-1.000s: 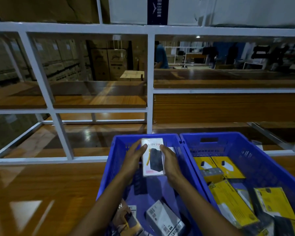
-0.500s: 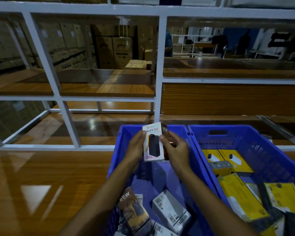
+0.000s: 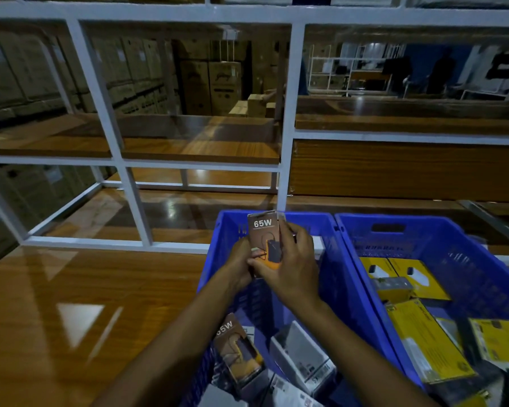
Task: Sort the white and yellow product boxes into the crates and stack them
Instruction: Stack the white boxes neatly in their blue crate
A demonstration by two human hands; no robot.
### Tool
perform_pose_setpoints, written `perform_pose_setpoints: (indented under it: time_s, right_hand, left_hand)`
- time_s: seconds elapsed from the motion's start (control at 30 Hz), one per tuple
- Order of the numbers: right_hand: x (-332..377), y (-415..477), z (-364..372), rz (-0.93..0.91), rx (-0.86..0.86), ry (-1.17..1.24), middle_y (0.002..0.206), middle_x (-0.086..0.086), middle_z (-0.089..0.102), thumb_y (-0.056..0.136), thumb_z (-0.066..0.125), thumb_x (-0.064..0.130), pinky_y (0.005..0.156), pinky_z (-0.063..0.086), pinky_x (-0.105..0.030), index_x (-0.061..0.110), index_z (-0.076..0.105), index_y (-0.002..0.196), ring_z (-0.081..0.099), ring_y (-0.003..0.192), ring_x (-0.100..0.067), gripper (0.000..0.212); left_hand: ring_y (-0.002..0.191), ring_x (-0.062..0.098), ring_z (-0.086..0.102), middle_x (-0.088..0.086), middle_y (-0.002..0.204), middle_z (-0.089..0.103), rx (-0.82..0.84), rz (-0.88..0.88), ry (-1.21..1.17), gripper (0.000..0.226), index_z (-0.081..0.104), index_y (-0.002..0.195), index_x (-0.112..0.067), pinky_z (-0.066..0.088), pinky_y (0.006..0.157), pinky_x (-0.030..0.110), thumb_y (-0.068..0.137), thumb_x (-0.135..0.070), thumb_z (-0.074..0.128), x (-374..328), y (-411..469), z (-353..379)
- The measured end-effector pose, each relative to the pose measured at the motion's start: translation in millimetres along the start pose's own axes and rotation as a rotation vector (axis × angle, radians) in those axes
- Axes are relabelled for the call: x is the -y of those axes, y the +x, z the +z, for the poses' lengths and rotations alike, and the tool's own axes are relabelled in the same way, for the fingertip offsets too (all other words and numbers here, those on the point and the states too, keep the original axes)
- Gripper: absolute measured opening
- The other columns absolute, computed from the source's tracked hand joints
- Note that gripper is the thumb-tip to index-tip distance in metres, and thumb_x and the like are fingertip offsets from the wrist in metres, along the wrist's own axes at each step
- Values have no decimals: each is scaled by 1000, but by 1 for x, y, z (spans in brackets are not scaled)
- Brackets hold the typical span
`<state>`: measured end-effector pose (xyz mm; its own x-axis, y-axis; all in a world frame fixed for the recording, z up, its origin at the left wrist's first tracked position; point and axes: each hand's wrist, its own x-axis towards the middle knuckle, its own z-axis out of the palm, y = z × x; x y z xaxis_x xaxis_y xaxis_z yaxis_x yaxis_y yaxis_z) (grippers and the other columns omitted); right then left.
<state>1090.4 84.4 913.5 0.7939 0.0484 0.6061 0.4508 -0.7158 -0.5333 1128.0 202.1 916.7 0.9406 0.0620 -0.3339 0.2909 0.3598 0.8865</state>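
Both hands hold one product box (image 3: 264, 239) upright over the far end of the left blue crate (image 3: 218, 245); its face reads "65W". The left hand (image 3: 239, 264) pinches its lower left edge, and the right hand (image 3: 291, 268) wraps its right side, each grip pressed on the box. More boxes lie in the crate's near end. The right crate (image 3: 423, 230), touching beside it, holds yellow boxes (image 3: 423, 348) on the wooden tabletop (image 3: 71, 304).
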Motion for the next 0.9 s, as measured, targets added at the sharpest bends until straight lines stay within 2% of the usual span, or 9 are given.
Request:
perform_pose_setpoints:
  time_s: [0.13,0.2,0.27,0.37,0.53,0.6,0.7,0.8,0.9]
  right_hand:
    - [-6,7,2,160,100,221,130,3,48,70,74,48,84,54,-29,28,35,147,53,114,-12,89]
    - [-12,10,0,231,116,363,113,5,59,71,71,37,73,54,-27,31,47,136,61,96,-9,70]
    - [-18,12,-3,319,142,575,100,5,68,78,68,19,67,54,-26,27,58,123,67,86,-10,47]
    - [-22,18,-8,565,149,846,90,-2,70,93,55,12,63,52,-30,18,66,98,67,81,-21,14]
    - [-23,23,-16,902,342,973,87,-14,75,97,54,38,81,58,-47,17,68,105,70,83,-28,27]
    - [-26,21,-16,972,414,997,82,-10,75,96,56,42,82,58,-44,17,67,102,70,81,-26,28]
    - [-29,20,-14,1051,455,992,77,-8,75,94,59,46,62,60,-32,15,66,102,70,73,-22,34]
    - [-31,22,-14,1041,494,945,81,-8,73,93,59,47,57,56,-30,17,66,101,68,75,-22,32]
    - [-33,20,-13,879,566,764,87,-4,66,92,62,39,71,50,-34,21,64,102,64,79,-21,21]
  left_hand:
    - [101,31,70,17,108,73,30,135,-3,38,66,117,-8,53,96,50,99,-38,49,-8,-1,-3]
    - [107,36,67,20,112,71,33,197,-14,43,62,121,-6,49,99,58,95,-40,54,-13,-2,-6]
    - [101,37,68,19,106,72,32,214,11,47,67,109,-4,54,92,54,89,-45,59,-11,0,-9]
    - [69,24,63,13,80,67,11,216,95,39,60,77,-9,53,62,32,94,-44,56,-10,-4,-8]
    - [85,27,73,17,100,74,23,166,167,36,67,111,-8,60,66,37,97,-38,55,-5,-5,-10]
    - [63,16,71,12,83,74,29,97,186,31,70,105,-8,50,46,21,98,-34,54,-4,-5,-11]
    - [41,10,60,5,63,70,9,26,216,26,69,97,-9,35,37,16,96,-32,57,-3,-4,-11]
    - [43,14,60,4,59,68,-45,1,221,23,68,88,-12,35,37,15,96,-29,57,-4,-3,-14]
    - [57,23,61,11,69,71,-110,11,280,18,72,77,-10,43,48,19,84,-24,64,-10,-1,-19]
